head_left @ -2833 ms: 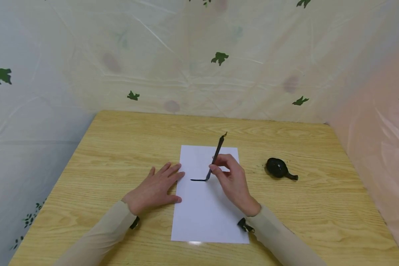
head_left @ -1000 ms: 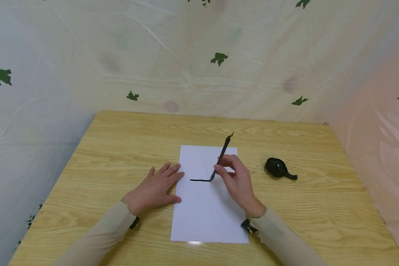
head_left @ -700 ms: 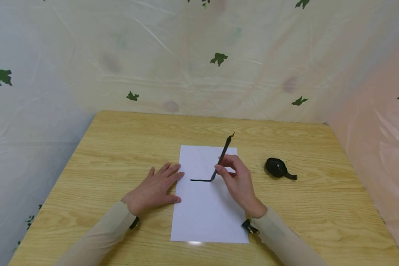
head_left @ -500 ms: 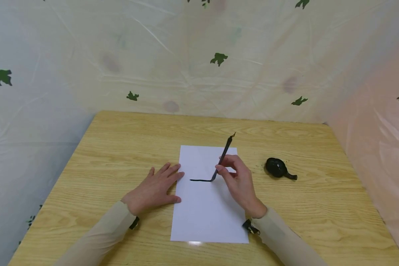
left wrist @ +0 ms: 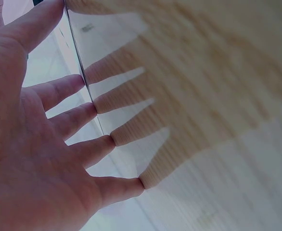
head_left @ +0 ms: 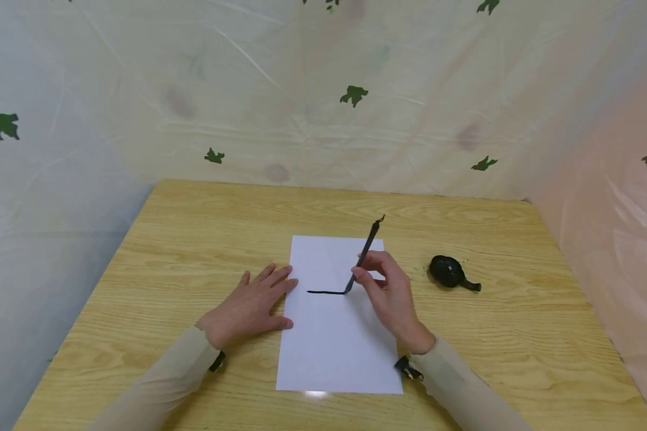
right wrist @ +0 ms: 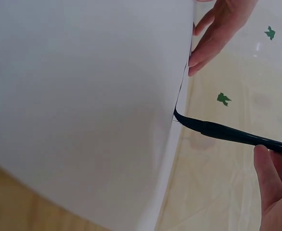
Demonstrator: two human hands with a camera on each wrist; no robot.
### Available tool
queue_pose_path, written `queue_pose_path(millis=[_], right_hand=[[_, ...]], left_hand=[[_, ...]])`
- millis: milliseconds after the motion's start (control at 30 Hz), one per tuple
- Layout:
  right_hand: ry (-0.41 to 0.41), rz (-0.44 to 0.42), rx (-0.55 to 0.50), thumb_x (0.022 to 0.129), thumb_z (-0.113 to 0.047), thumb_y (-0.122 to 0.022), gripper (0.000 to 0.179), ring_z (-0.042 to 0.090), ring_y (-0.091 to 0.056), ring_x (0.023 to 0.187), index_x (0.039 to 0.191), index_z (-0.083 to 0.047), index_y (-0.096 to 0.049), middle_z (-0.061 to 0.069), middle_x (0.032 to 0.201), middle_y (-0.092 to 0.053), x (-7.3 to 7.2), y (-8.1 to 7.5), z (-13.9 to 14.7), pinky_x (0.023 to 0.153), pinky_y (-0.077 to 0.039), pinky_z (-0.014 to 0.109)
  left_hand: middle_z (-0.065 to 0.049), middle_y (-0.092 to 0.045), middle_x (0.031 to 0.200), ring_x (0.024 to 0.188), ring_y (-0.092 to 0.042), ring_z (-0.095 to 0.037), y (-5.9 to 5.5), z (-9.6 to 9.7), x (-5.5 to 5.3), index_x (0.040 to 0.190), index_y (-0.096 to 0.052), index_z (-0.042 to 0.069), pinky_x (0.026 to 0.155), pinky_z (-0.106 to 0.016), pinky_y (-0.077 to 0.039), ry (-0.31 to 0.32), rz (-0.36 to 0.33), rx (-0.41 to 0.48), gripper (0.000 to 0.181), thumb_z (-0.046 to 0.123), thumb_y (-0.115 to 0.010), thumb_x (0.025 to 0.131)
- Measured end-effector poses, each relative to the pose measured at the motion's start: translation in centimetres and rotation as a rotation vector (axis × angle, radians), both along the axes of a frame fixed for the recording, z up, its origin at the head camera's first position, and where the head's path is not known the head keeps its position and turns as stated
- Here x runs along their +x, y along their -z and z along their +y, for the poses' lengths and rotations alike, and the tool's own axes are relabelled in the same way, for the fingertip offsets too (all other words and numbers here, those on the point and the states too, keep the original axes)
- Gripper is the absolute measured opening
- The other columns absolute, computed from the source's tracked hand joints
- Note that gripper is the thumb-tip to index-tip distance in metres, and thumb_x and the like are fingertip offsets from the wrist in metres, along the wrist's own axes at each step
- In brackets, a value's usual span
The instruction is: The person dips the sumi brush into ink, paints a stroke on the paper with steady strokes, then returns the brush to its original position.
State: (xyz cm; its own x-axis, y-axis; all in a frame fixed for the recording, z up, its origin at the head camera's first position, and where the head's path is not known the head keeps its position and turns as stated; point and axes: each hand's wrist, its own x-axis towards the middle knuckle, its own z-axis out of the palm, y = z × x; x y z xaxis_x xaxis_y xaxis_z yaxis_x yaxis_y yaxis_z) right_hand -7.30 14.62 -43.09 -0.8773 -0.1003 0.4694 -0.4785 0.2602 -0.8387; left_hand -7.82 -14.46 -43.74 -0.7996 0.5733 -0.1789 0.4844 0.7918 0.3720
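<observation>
A white sheet of paper (head_left: 334, 347) lies on the wooden table, with a thin black horizontal stroke (head_left: 323, 292) across its upper middle. My right hand (head_left: 390, 299) pinches a dark writing brush (head_left: 365, 248) between thumb and fingers, its shaft leaning to the right. In the right wrist view the bristles of the brush (right wrist: 189, 121) bend against the paper at the stroke's right end. My left hand (head_left: 250, 308) rests with spread fingers over the paper's left edge and the table. The left wrist view shows the left hand's palm (left wrist: 40, 144), fingertips touching the surface.
A black ink dish with a short handle (head_left: 447, 271) stands to the right of the paper, small dark specks beside it. The wooden table (head_left: 194, 227) is bordered behind and at the sides by a pale sheet (head_left: 280, 90) with green leaf-like shapes.
My right hand has moved the brush to the right, slowing lately, and the black stroke has grown longer to the right. The left hand has stayed in place.
</observation>
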Motion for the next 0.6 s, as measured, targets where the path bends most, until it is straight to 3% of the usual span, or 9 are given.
queue_pose_path(millis=[600], right_hand=[[0.006,0.011,-0.030,0.092,0.010,-0.071,0.029,0.025,-0.073,0.092,0.117,0.000,-0.062,0.012,0.100,-0.067,0.14,0.24,0.54,0.075,-0.061,0.028]], left_hand=[[-0.007,-0.030,0.169,0.157,-0.018,-0.038,0.42,0.07,0.11,0.157,-0.047,0.014,0.114,-0.076,-0.018,-0.004,0.018,-0.004,0.079,0.050,-0.075,0.092]])
